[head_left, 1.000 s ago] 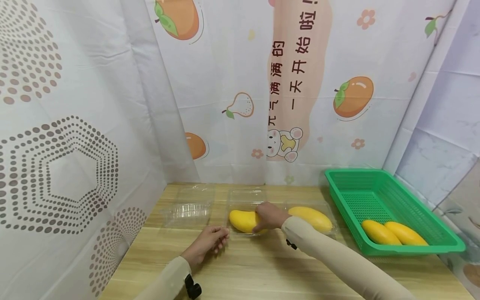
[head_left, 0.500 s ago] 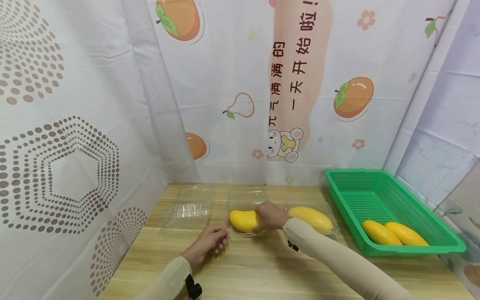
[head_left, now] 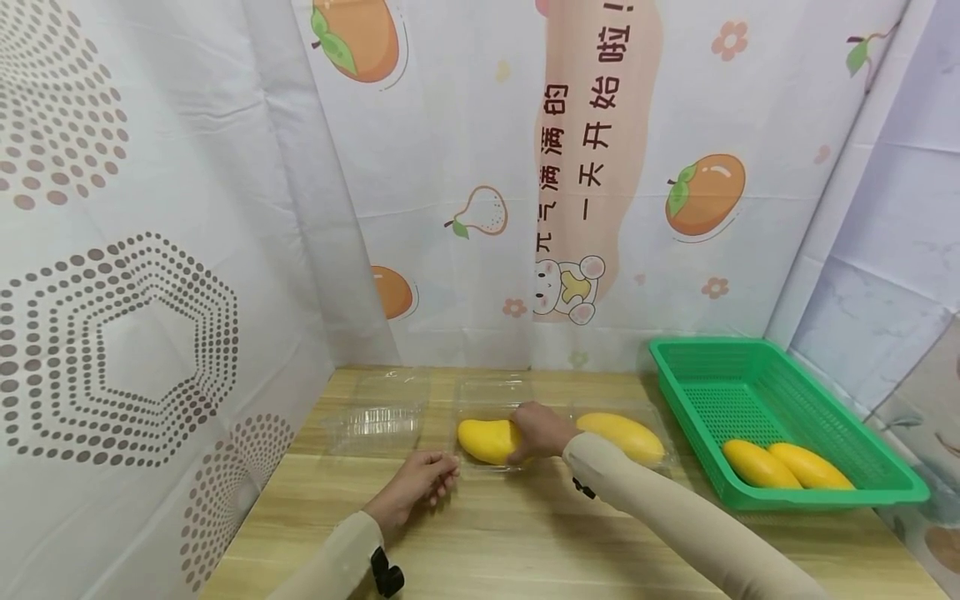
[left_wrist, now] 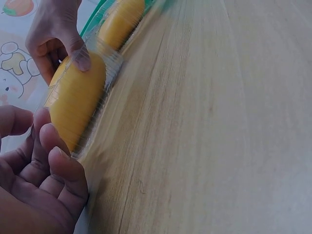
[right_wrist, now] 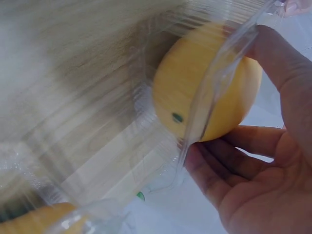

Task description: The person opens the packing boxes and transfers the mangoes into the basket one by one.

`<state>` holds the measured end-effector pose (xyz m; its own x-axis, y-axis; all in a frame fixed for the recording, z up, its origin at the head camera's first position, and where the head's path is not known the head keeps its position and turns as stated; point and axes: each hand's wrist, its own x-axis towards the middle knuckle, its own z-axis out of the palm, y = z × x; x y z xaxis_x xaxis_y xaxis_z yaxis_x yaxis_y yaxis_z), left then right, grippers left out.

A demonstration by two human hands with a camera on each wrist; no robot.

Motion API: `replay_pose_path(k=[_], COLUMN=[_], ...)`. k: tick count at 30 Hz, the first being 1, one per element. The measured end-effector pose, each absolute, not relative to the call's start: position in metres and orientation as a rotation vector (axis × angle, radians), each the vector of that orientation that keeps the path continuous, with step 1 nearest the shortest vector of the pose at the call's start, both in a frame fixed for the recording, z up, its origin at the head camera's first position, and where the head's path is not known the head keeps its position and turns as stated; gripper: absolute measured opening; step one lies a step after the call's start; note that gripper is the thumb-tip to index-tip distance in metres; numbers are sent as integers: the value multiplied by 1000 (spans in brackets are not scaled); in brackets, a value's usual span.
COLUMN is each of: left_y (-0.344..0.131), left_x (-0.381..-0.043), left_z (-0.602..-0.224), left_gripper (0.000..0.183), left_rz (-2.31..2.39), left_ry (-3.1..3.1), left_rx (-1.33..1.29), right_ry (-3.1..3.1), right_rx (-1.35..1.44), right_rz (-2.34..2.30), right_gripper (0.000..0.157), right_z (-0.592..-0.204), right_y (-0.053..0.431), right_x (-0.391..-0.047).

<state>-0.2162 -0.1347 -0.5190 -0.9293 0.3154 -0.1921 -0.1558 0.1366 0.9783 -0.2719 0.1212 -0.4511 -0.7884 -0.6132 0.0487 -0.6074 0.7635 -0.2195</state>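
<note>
A yellow mango (head_left: 486,441) lies in the middle clear plastic clamshell box (head_left: 495,392), whose lid stands open at the back. My right hand (head_left: 538,431) grips the mango's right end, thumb on the near side and fingers on the far side. In the right wrist view, the mango (right_wrist: 180,92) shows a dark stem spot through the box wall. My left hand (head_left: 422,483) is at the box's left front corner. In the left wrist view, its thumb and forefinger (left_wrist: 41,122) pinch the rim there, and the other fingers are curled.
To the right, another clear box holds a mango (head_left: 624,437). An open clear box (head_left: 375,421) stands at the left. At the far right, a green plastic basket (head_left: 675,417) contains two mangoes (head_left: 783,467). A printed curtain (head_left: 450,333) hangs behind the wooden table (head_left: 525,542).
</note>
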Motion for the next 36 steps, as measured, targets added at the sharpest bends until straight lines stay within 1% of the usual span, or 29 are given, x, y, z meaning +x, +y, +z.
replay_pose_path(k=[7,18,28,36], left_y=[-135,-134,-134,-134], left_x=[-216,-216,-216,-215], left_z=[-518,-518,-520,-518], left_gripper=[36,36,36,39], left_rz=[1850,1849,1849,1842], left_ry=[2066,2073,2074,2070], left_rx=[141,145,143,145], right_ry=[3006,3080,3065,3078], right_rx=[-1126,-1116,-1075,-1057], right_rz=[-267,-320,-400,-404], right_gripper=[47,61,62,58], right_z=[-450,-439,-433,-429], right_y=[124,132,141,148], right_x=[-273,-269,-267,-268])
